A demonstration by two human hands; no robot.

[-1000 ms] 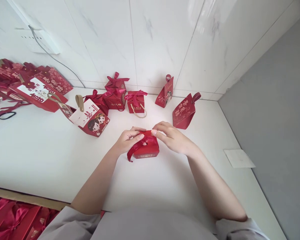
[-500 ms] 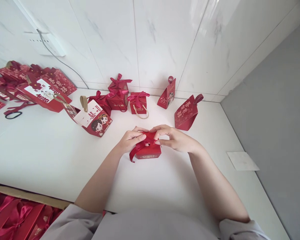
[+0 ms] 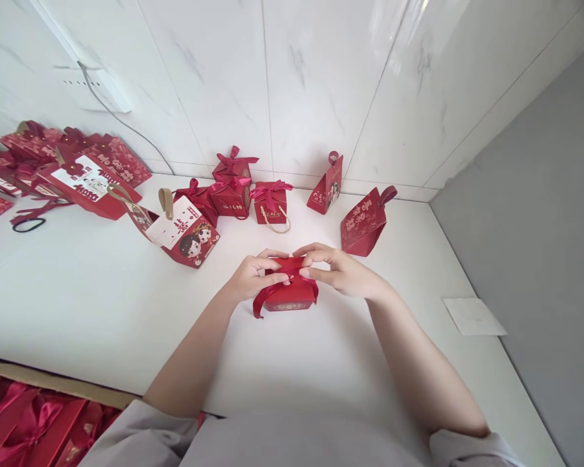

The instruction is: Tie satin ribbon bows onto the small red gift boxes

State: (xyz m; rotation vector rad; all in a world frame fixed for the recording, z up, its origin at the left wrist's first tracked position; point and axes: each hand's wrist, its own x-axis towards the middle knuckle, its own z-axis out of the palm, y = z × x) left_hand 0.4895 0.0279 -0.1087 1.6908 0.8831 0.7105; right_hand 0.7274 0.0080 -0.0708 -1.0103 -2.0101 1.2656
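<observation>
White table (image 3: 102,305) against marble wall tiles (image 3: 321,84), grey wall to the right. Left hand (image 3: 250,279) and right hand (image 3: 343,272) both on one small red box (image 3: 292,298) at mid-table, close in front of the body. Left fingers (image 3: 275,279) pinched together on red ribbon (image 3: 267,295) over the lid; right fingers (image 3: 311,272) pinched on the same ribbon from the other side, fingertips of the two hands almost meeting. One loose ribbon tail hanging down the box's left face, touching the table.

Risks, as judgement only: satin likely slick, so a weak pinch could let the loop slide out and the knot fall slack; uneven pull could leave the bow lopsided or drag the light box sideways; hard pull could crush or pop the thin card lid; dangling tail could get trapped under the box.

Further out: finished boxes with bows (image 3: 253,194) near the wall, two wedge-shaped boxes (image 3: 363,220) just behind the right hand, close enough to be knocked by a wide elbow swing. Cartoon-printed box (image 3: 182,233) lying to the left, more red boxes (image 3: 73,168) far left, paper slip (image 3: 472,316) well apart on the right.
</observation>
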